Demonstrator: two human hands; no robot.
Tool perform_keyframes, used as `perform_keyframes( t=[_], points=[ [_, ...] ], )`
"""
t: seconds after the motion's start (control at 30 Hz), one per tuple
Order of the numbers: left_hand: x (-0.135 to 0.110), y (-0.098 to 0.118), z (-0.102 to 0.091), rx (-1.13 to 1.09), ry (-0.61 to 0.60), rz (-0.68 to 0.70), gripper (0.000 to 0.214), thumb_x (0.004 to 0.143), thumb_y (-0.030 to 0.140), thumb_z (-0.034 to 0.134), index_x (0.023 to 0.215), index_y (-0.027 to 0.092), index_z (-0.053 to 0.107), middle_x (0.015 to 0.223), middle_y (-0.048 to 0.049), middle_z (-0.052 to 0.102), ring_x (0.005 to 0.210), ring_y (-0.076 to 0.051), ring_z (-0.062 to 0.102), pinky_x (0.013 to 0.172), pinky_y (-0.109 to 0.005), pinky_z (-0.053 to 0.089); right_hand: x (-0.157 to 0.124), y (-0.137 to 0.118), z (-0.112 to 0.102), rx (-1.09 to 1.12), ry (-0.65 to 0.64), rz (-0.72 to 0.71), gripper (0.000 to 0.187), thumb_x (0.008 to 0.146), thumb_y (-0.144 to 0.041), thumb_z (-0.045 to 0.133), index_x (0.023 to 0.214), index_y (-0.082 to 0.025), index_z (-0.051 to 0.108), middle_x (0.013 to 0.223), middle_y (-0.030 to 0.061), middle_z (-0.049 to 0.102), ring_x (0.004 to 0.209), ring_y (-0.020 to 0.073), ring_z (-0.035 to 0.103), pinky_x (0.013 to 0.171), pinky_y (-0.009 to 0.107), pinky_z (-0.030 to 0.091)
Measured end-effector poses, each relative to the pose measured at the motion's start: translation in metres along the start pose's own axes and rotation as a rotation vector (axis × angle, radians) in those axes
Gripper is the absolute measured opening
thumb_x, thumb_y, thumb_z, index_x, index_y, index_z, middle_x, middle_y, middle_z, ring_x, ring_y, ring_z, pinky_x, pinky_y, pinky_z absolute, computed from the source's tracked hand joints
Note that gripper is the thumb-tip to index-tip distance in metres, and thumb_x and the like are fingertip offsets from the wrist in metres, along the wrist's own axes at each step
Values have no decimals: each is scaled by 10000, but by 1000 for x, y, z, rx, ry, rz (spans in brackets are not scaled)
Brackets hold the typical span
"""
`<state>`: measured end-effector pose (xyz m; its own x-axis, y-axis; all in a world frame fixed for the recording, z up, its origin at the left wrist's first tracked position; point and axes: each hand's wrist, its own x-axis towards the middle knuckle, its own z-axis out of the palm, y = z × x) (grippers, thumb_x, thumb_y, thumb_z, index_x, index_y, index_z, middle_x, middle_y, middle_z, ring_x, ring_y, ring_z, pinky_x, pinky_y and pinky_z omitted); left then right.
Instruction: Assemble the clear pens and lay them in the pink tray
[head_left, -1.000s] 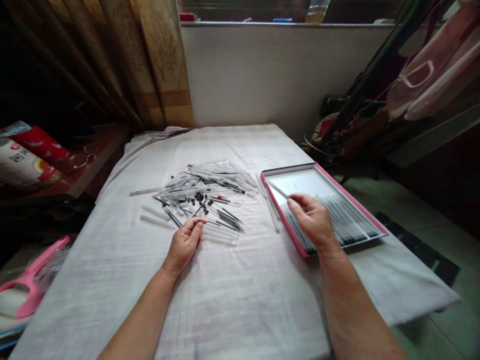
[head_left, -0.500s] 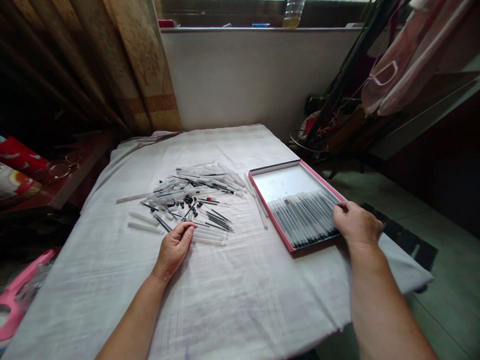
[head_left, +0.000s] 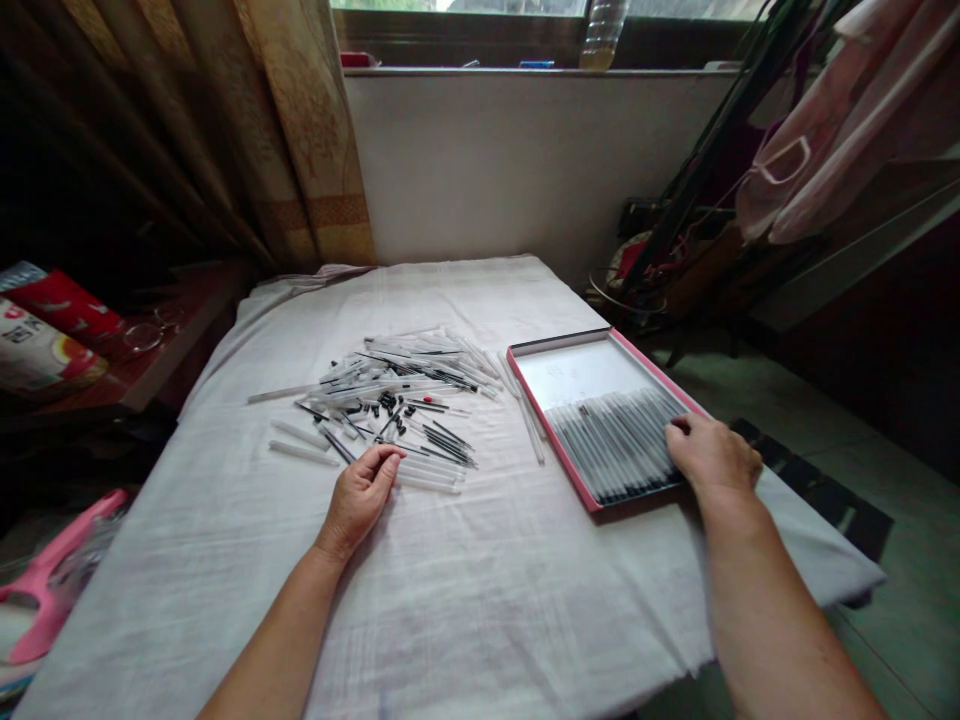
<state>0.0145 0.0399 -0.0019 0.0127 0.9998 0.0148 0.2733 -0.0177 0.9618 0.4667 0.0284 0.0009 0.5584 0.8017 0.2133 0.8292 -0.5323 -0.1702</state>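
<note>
My left hand (head_left: 363,500) is closed in a pinch at the near edge of a pile of loose pen parts; what its fingertips hold, if anything, is too small to make out. The pile holds clear pen barrels (head_left: 427,480), thin dark refills (head_left: 450,440) and small black caps (head_left: 386,402). My right hand (head_left: 712,455) reaches over the right rim of a shallow pink-edged box (head_left: 577,362), its fingers curled together at the right end of a row of pens (head_left: 615,445). Whatever those fingers grip is hidden behind the hand.
A white cloth (head_left: 480,600) covers the table. Several clear barrels (head_left: 531,425) lie along the box's left side. Pink-handled scissors or a similar pink object (head_left: 56,590) sits low at the left. A side shelf with packages (head_left: 45,350) stands beyond the table's left edge.
My right hand has moved slightly left, farther over the box rim towards the pens. My left hand keeps its pinch beside the pile. The whole view has shifted a little.
</note>
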Motion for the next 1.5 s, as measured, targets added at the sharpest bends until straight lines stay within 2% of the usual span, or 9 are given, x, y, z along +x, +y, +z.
perform_keyframes(
  t=[0.17,0.3,0.4,0.6,0.73,0.87,1.2,1.33,1.5],
  points=[
    [0,-1,-2,-40,3,26,324,811,478,597,867,165,660,511,64,458,422,-80,403,409,-184,306,-10,-16,-16,-98,26,64,410,811,-288,476,1107,-144,720,1046,227,684,911,384,638,725,497,470],
    [2,-4,-5,-141,29,-1,384,836,545,559,849,170,640,534,57,473,416,-72,408,390,-176,312,-14,-47,-32,-22,140,-96,376,837,-305,472,1063,-137,721,1030,193,687,897,331,630,739,433,474],
    [3,-5,-7,-230,93,-34,396,823,566,577,824,173,623,532,57,465,408,-67,402,371,-168,306,-23,-90,-38,108,160,-317,333,859,-272,468,1030,-136,719,1023,151,699,923,280,627,802,377,468],
    [6,-4,-10,-306,265,-25,418,785,590,620,722,179,573,496,64,444,382,-60,393,358,-167,312,-65,-200,-31,205,-147,-725,254,918,-296,480,976,-224,717,988,79,704,922,209,626,763,281,445],
    [7,-8,-14,-283,332,-16,469,798,629,577,640,192,519,441,67,417,359,-67,379,355,-179,311,-80,-252,-15,168,-276,-806,275,938,-308,456,997,-249,718,1012,67,702,926,203,637,742,272,445],
    [10,-12,-16,-320,354,-15,495,809,654,547,637,191,516,429,64,422,360,-68,385,356,-177,312,-75,-286,-1,127,-295,-836,324,953,-317,413,1060,-261,714,1064,72,691,956,215,640,737,282,462],
    [12,-13,-15,-374,320,-43,501,812,671,528,695,184,549,483,55,448,382,-72,416,346,-171,317,-56,-332,4,-76,-385,-960,302,891,-211,482,1068,-176,724,1109,158,688,1033,272,630,838,346,480],
    [11,-14,-15,-365,302,-44,495,819,663,523,705,183,557,498,50,458,393,-74,428,348,-171,318,-49,-336,4,-79,-415,-985,230,854,-215,560,976,-152,744,1056,168,710,998,276,647,824,334,476],
    [11,-13,-15,-359,288,-39,452,827,621,545,732,180,580,526,52,472,414,-72,433,375,-173,343,-47,-324,-10,59,-336,-974,294,936,-290,455,1056,-196,706,1114,122,683,1000,239,629,820,319,463]
  ],
)
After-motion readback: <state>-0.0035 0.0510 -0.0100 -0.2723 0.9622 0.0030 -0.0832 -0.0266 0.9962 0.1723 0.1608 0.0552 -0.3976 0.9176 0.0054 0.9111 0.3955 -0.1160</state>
